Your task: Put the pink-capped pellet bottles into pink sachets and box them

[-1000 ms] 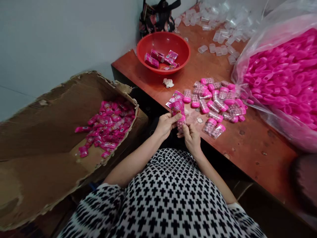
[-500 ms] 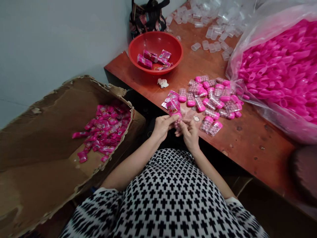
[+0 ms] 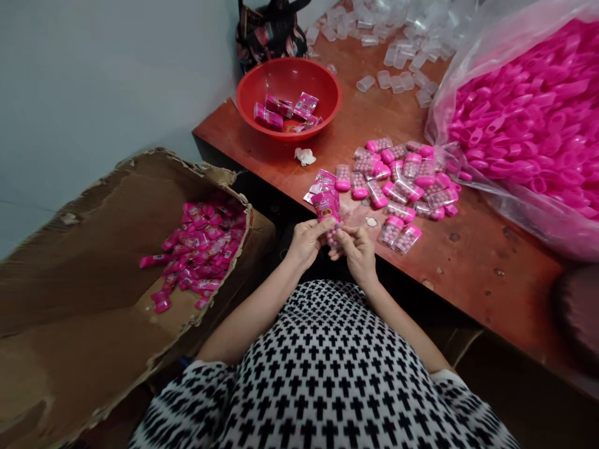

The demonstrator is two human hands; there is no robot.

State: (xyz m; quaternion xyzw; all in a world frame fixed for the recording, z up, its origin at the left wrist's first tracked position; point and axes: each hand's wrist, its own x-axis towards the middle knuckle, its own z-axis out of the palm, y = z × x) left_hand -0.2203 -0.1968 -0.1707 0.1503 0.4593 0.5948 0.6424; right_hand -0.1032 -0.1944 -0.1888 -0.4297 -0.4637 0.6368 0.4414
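Note:
In front of my body, at the table's near edge, both hands are closed around a small clear candy bottle filled with pink balls. My left hand pinches it from the left, thumb on top. My right hand grips its lower end with thumb and fingers. A printed pink wrapper meets the bottle's far end; I cannot tell how much of the bottle is inside it. Just beyond lie more printed wrappers. To the right is a pile of pink-capped candy bottles.
A red bowl with several pink wrapper bundles stands on the table. At left, a cardboard box holds wrapped bottles. A plastic bag of pink caps sits at right; clear empty tubes lie behind.
The bottle's pink cap, visible earlier beside my left thumb, no longer shows; the printed wrapper now appears there. Both hands stay in nearly the same place. The view has shifted slightly.

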